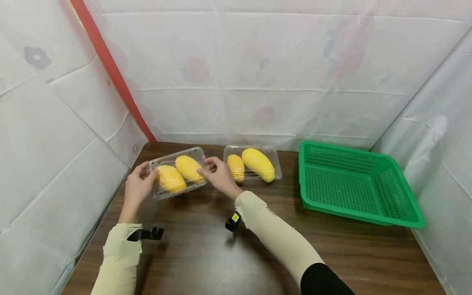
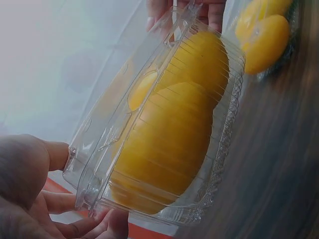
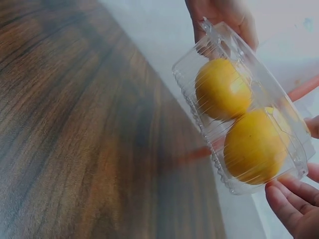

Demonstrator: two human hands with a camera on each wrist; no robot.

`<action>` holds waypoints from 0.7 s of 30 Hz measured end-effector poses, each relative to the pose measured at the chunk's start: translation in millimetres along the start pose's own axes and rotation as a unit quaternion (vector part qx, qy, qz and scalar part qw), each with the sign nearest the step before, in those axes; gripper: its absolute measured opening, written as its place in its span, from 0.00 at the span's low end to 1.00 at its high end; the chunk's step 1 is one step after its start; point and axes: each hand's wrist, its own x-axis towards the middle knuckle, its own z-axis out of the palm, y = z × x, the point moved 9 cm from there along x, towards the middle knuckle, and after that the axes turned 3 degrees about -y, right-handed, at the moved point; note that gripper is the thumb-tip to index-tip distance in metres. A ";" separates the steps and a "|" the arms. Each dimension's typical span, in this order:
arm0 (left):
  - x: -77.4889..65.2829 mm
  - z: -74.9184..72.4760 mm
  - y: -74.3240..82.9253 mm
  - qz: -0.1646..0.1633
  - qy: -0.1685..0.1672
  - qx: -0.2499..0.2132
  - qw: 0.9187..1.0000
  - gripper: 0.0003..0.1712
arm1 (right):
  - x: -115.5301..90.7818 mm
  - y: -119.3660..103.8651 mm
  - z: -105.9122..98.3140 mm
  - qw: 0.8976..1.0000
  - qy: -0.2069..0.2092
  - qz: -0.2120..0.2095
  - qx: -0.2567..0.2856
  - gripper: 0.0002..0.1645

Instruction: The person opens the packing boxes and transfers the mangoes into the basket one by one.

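A clear plastic clamshell box [image 1: 197, 153] with two yellow mangoes [image 1: 171, 179] inside is held between both hands at the table's far left. My left hand [image 1: 138, 187] pinches its left end, with thumb and fingers on the rim in the left wrist view. On the opposite end, my right hand [image 1: 222, 177] grips the edge between thumb and fingers. The box [image 3: 199, 124] appears tilted and raised off the table in the right wrist view. Whether its lid is fully snapped down, I cannot tell.
Just right of my right hand, a second clear box [image 1: 274, 159] with two yellow mangoes [image 1: 258, 164] sits on the dark wooden table [image 1: 199, 250]. A green perforated basket [image 1: 341, 190] stands farther right. Pale patterned sheets [image 1: 258, 73] hang behind and at the sides.
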 end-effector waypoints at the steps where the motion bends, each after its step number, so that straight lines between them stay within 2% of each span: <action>1: -1.6 -0.3 2.5 0.004 0.000 0.001 1.000 0.36 | -1.8 -1.6 -1.8 1.000 0.002 -0.002 -0.001 0.23; 11: -16.8 9.0 25.9 0.038 -0.012 0.000 0.999 0.35 | -26.2 -1.8 -22.7 0.999 0.043 0.007 0.000 0.22; 21: -33.1 21.1 35.2 0.041 -0.021 -0.002 0.999 0.33 | -50.6 -2.9 -35.1 0.998 0.062 0.007 0.009 0.21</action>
